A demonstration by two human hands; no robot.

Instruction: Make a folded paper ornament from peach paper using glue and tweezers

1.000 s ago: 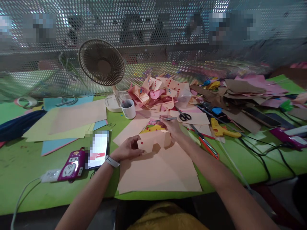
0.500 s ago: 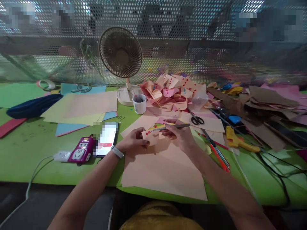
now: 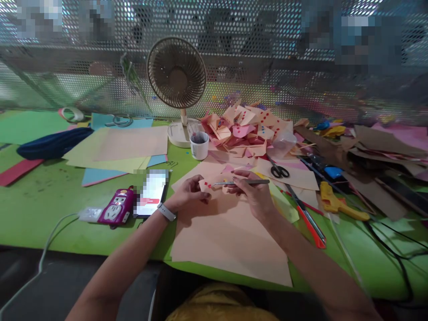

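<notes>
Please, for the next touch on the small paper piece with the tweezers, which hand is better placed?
Probably the right hand: it holds the tweezers, with the tip close to the red marks. The left hand holds the small paper piece at its left side.

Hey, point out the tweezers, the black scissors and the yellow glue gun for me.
Tweezers (image 3: 258, 181): head view, on the metal handle end.
Black scissors (image 3: 280, 170): head view, where the handle loops meet.
Yellow glue gun (image 3: 330, 203): head view, on its body.

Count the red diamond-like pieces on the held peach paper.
2 visible: one red piece nearer the left hand, another red piece nearer the silver metal tweezers. Others may be hidden.
</notes>
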